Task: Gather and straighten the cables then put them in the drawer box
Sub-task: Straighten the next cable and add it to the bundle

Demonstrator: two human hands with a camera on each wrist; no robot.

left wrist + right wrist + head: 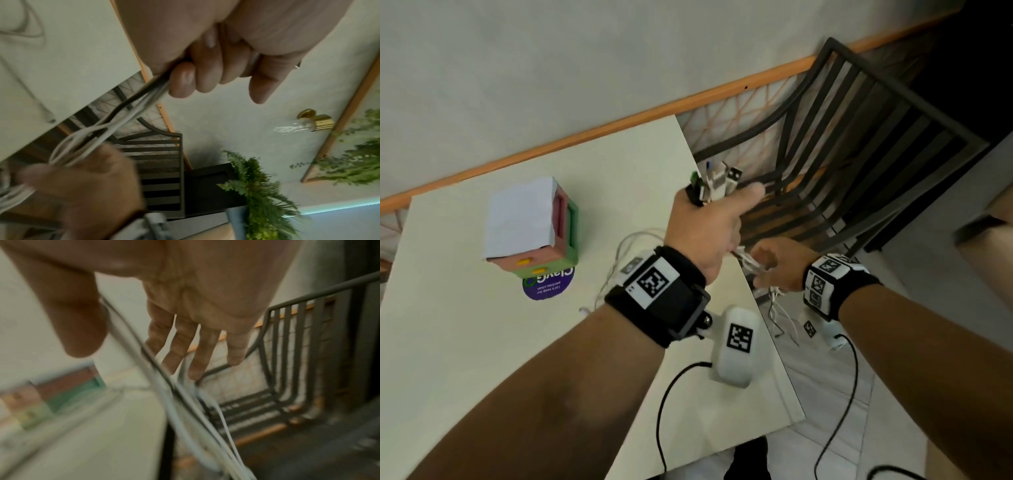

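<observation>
Cables (717, 183): one bundle, mostly white plus one dark strand; about four plug ends stick up out of your left fist, exact cable count can't be told. Your left hand (705, 226) is clenched round the bundle just below the plugs, raised over the table's right edge; the left wrist view shows the fingers (207, 71) curled tight on the strands, index pointing out. From there the cables run down to your right hand (780, 265), which sits lower, just past the table edge. Right wrist view is blurred: fingers (179, 344) read straight and spread, thumb apart, strands passing between thumb and fingers, so that hand is loose around them, not clamping. Slack hangs below the right hand off the table side, and more white loops lie on the table top (626, 260) behind your left wrist.

One drawer box (534, 226), pink and green, yellow knobs, white sheet on top, stands on the table well left of both hands, partly over one purple round sticker (548, 286).

One pale cream table (465, 342), orange rail (592, 132) along a grey-white wall behind. One dark slatted metal chair (859, 144) right of the table, on tiled floor. Green ferns (261, 186) and a brass wall fitting (316, 121) show in the left wrist view.

Both forearms reach forward, black wrist bands with marker tags on each.
</observation>
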